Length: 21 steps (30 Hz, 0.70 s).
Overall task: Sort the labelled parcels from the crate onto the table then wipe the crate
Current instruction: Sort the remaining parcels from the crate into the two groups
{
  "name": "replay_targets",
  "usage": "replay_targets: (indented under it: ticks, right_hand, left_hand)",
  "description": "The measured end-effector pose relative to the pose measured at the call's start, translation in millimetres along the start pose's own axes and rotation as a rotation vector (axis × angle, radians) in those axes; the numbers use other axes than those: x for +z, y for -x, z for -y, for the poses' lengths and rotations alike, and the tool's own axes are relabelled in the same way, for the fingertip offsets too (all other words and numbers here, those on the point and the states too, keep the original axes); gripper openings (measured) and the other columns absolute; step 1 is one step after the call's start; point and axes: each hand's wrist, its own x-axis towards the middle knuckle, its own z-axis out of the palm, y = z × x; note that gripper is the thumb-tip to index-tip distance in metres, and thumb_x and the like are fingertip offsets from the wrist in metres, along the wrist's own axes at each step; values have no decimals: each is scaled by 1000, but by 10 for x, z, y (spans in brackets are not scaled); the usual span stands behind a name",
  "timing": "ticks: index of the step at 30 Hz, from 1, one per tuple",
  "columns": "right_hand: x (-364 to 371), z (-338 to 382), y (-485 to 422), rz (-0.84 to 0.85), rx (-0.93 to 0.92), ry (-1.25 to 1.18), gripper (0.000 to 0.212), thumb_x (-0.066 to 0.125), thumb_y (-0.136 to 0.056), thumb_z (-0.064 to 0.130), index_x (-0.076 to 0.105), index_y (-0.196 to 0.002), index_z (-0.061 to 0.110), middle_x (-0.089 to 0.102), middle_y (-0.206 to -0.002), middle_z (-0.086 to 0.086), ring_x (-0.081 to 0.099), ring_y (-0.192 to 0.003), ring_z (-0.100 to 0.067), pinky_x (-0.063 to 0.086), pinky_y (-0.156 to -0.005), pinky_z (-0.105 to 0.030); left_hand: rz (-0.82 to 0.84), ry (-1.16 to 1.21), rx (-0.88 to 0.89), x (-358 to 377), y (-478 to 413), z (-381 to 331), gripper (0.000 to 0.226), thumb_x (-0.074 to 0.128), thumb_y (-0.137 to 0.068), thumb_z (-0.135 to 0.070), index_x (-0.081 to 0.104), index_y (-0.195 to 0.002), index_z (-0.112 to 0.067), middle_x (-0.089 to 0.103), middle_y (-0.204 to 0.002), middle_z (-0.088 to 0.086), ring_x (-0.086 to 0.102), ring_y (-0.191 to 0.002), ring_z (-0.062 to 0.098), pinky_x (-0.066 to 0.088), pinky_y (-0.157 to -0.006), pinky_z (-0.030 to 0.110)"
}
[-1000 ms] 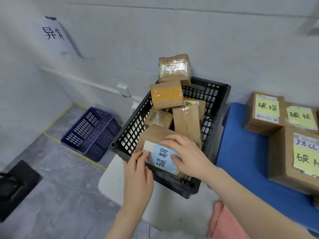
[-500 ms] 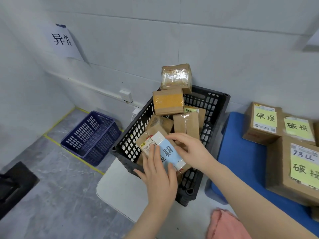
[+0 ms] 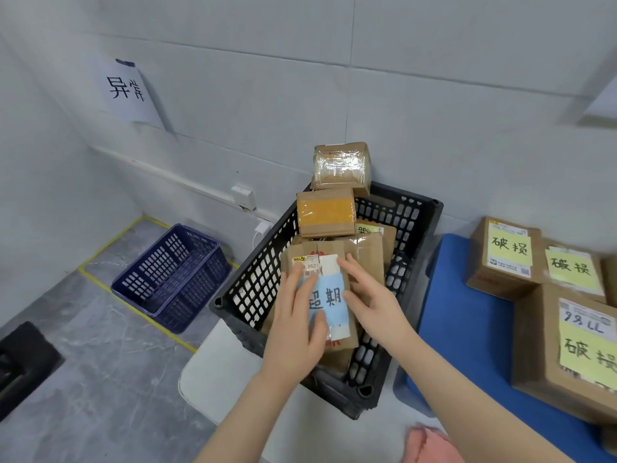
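The brown cardboard parcel with the pale blue handwritten label [image 3: 329, 302] sat at the near end of the black slotted plastic crate [image 3: 253, 289], above the other parcels, its labelled face turned up toward the camera. Half a second earlier it had lain askew with the label slanting; now the label read nearly square. The left hand [image 3: 297, 332] had slid from the parcel's lower edge onto its left side, palm on the face, fingers fairly straight and thumb across the blue label. The right hand [image 3: 374, 309], which had earlier curled over the top, now pressed spread, mostly straight fingers against the right edge, so the parcel was steadied between two flat hands rather than clasped. Two taped cardboard parcels [image 3: 325, 212] remained stacked at the crate's far end. To the right, cardboard boxes with yellow labels [image 3: 504, 259] stood on the blue table [image 3: 467, 345]. A dark blue plastic basket [image 3: 173, 275] lay on the floor to the left
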Motion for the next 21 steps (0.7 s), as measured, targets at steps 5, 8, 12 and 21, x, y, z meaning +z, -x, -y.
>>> replay_targets:
  ticks: [5, 8, 12, 21]
  right_hand:
    - [188, 9, 59, 45, -11, 51, 69, 54, -97, 10, 28, -145, 53, 13, -151, 35, 19, -142, 7, 44, -106, -25]
    - [245, 98, 82, 27, 1, 45, 72, 56, -95, 7, 26, -147, 46, 11, -158, 25, 19, -132, 23, 44, -96, -11]
    - [220, 309, 141, -22, -22, -6, 69, 54, -96, 9, 27, -146, 49, 11, -156, 28, 29, -135, 14, 55, -88, -23]
    - [-65, 800, 579, -201, -77, -81, 64, 58, -92, 19, 37, -137, 58, 23, -152, 31, 43, -135, -13, 57, -88, -36]
  left_hand:
    - [32, 65, -29, -138, -182, 155, 55, 46, -93, -27, 33, -146, -25, 0, -160, -19, 20, -147, 17, 51, -96, 46]
    - [11, 38, -9, -208, -235, 119, 56, 43, -90, -26, 36, -145, -24, 5, -159, -20, 21, -145, 13, 53, -93, 44]
    - [-12, 16, 14, -416, -291, -120, 62, 34, -81, -32, 38, -143, -33, 10, -157, -24, 24, -142, 5, 56, -83, 35]
    - [23, 37, 182, -630, -295, -756, 67, 37, -74, -32, 37, -141, -36, 14, -156, -25, 34, -137, 7, 56, -68, 22]
